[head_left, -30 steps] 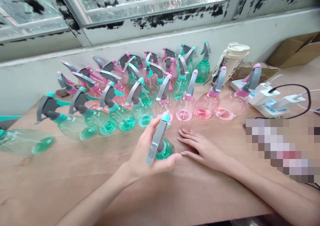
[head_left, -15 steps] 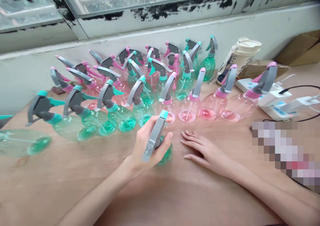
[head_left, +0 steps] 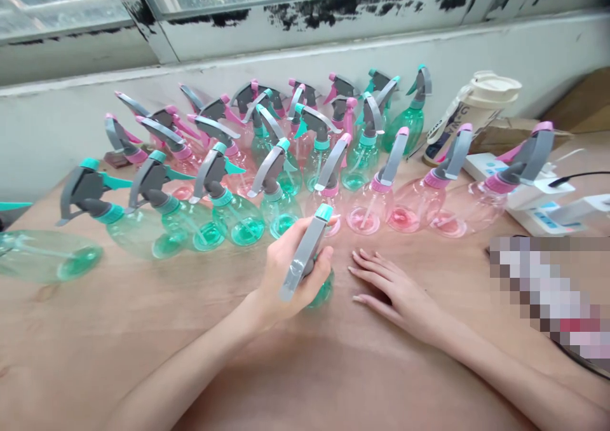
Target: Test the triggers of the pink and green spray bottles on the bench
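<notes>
My left hand (head_left: 290,272) is wrapped round the neck of a green spray bottle (head_left: 323,291), which stands on the wooden table (head_left: 267,374). The bottle's grey head with a teal nozzle tip points away from me, and my fingers hide its collar and most of its trigger. My right hand (head_left: 391,288) lies on the table to the right of that bottle, fingers spread, holding nothing. Just beyond my hands is a front row of spray bottles, with green ones (head_left: 241,221) on the left and pink ones (head_left: 369,212) on the right.
More pink and green spray bottles crowd behind, near the wall (head_left: 210,72) under the window. At the right are a lidded cup (head_left: 476,110), a white power strip (head_left: 538,212) with plugs and cables, and a cardboard box (head_left: 579,103). A pixelated object (head_left: 543,285) lies at the right edge.
The view has shifted slightly, so the bottles and both hands appear a little further right. My left hand keeps its hold on the green spray bottle, and my right hand stays flat.
</notes>
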A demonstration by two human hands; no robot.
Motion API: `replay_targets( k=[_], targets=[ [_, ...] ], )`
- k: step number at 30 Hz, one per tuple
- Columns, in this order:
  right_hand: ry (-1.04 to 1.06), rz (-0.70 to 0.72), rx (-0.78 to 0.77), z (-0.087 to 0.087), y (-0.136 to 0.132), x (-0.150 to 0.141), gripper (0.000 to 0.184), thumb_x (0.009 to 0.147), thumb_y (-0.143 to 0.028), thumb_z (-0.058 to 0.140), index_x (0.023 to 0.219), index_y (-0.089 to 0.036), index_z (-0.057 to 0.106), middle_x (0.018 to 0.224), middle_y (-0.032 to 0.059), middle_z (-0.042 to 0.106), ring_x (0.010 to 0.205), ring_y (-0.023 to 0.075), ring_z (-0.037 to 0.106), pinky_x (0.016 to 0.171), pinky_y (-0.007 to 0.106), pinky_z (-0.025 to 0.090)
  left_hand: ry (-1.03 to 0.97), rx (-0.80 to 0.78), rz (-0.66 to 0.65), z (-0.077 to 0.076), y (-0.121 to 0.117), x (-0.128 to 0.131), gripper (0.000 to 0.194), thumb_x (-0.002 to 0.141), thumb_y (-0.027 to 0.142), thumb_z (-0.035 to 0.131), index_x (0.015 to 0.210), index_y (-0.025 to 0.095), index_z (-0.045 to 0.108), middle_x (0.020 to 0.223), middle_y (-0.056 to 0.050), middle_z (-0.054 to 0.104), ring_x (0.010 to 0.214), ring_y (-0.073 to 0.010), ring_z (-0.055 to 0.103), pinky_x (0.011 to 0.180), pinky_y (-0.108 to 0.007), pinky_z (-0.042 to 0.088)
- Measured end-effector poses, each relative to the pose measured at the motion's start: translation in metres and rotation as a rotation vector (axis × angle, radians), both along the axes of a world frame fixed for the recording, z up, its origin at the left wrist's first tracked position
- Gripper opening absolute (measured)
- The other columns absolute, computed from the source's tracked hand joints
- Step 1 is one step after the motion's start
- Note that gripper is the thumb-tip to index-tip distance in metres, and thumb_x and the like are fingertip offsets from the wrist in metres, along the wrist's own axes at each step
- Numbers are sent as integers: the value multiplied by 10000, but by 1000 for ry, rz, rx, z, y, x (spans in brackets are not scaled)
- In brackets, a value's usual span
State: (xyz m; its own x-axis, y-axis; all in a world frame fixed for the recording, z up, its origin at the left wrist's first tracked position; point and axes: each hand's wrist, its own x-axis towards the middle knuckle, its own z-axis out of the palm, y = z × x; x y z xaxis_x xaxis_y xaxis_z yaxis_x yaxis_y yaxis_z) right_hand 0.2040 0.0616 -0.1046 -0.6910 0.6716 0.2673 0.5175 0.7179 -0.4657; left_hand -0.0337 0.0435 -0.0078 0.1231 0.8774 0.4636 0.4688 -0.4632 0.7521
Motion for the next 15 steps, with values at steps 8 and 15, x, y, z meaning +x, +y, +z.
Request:
replay_targets(
  k=[8, 15],
  targets=[
    [19, -14, 19, 1, -2, -4, 464, 956, -343, 566, 1407, -237, 538, 1489, 108, 504, 1395, 305, 435, 1144, 579, 367, 28, 15, 41, 0, -1, 0, 266, 923, 234, 541, 1181, 184, 578, 1170, -109, 691, 854, -172, 707, 747, -282, 581],
    [-16, -10, 88, 3, -4, -9, 452, 968, -343, 546, 1391, -185, 550, 1463, 137, 528, 1392, 313, 438, 1135, 587, 376, 31, 20, 29, 1, 0, 1, 253, 920, 215, 537, 1163, 164, 583, 1159, -119, 691, 816, -155, 702, 702, -255, 564]
  ],
)
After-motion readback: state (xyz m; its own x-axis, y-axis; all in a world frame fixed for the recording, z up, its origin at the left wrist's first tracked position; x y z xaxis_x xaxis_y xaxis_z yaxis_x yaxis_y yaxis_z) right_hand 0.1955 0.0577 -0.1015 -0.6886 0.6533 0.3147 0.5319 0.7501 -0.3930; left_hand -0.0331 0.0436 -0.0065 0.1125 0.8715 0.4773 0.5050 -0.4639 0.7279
